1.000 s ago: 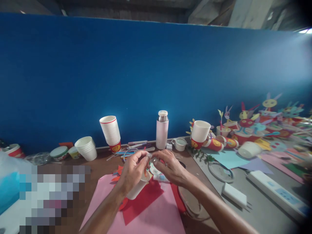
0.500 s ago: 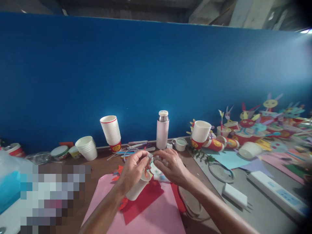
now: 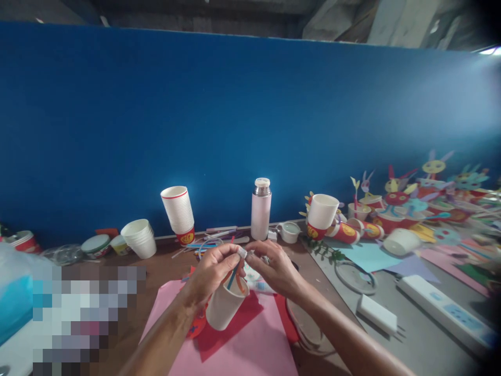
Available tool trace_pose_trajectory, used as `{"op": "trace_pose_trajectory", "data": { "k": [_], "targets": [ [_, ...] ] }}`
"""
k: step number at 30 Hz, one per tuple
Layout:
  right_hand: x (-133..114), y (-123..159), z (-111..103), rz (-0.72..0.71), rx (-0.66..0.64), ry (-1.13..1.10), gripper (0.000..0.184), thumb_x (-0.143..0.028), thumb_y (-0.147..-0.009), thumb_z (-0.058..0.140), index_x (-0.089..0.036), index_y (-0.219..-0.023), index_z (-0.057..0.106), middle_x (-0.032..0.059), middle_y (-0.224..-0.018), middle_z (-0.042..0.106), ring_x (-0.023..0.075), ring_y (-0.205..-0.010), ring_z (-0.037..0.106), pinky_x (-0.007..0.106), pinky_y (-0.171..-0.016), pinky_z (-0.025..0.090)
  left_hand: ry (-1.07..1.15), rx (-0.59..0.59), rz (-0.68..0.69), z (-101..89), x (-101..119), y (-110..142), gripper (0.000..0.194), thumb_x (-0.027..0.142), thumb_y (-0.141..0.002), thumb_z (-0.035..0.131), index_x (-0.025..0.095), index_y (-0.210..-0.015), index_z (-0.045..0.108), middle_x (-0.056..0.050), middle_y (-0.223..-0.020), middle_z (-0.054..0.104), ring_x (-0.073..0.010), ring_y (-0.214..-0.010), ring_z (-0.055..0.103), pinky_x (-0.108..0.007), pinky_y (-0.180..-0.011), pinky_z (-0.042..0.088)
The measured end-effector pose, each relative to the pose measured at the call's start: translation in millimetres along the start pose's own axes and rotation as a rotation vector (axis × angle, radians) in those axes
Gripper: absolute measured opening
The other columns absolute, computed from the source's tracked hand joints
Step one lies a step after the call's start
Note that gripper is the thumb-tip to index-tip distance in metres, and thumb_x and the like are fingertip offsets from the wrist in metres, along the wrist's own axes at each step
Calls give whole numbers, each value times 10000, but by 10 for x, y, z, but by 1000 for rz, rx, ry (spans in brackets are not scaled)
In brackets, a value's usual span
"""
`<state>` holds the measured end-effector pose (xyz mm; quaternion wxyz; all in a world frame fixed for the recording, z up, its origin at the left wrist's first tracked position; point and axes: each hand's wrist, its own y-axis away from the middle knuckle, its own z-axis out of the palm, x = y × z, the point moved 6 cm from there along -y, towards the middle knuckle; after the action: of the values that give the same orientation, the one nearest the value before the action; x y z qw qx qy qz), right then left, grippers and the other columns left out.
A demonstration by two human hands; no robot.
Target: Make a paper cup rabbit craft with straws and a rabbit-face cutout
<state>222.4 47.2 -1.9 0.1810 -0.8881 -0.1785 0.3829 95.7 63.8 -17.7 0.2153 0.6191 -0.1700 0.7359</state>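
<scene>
My left hand (image 3: 219,269) is closed, with a small whitish, see-through piece that looks like tape (image 3: 242,253) pinched between thumb and forefinger. Just to the right, my right hand (image 3: 274,266) has its fingers bent and their tips close to that piece; whether they grip it is unclear. Beneath both hands a white paper cup (image 3: 225,310) leans over the paper, against my left hand. A blue strip (image 3: 232,277) and an orange strip (image 3: 240,284) stick out of its mouth. Under it lie red paper (image 3: 229,334), pink paper (image 3: 254,360) and a round red cutout (image 3: 197,326).
Behind stand stacked paper cups (image 3: 178,209), a pink thermos (image 3: 261,214) and another white cup (image 3: 324,210). Pens and strips (image 3: 211,237) lie at the back. On the right are a charger (image 3: 378,315), a power strip (image 3: 446,310) and several paper-cup figures (image 3: 397,198).
The cup has shifted a little right and down, and the blue strip inside now shows. My fingertips have come closer together around the see-through piece.
</scene>
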Motion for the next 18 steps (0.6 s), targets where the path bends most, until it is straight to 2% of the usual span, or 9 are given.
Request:
{"op": "trace_pose_trajectory", "data": {
  "k": [4,11,18],
  "targets": [
    [-26,13,-15,-25,-7,-55,208,-389,-824,512,-260,-937,630,-5,-745,590,149,-756,534,293,-759,372,35,-68,-28,-4,-3,17,168,292,-768,573,144,-846,588,-29,-631,614,-157,-556,604,-294,-579,478],
    [-117,54,-16,-180,-27,-159,264,-371,-798,562,-238,-1021,608,37,-863,575,171,-841,512,310,-783,392,64,-197,-39,-31,-1,63,102,232,-719,640,133,-733,619,-50,-648,666,-179,-590,638,-292,-600,475],
    [-129,69,-43,-204,-13,-139,227,-338,-790,583,-233,-990,605,29,-831,564,172,-831,500,318,-794,383,79,-197,-51,35,15,57,155,237,-698,663,117,-779,607,-53,-620,663,-183,-562,636,-292,-598,465]
  ]
}}
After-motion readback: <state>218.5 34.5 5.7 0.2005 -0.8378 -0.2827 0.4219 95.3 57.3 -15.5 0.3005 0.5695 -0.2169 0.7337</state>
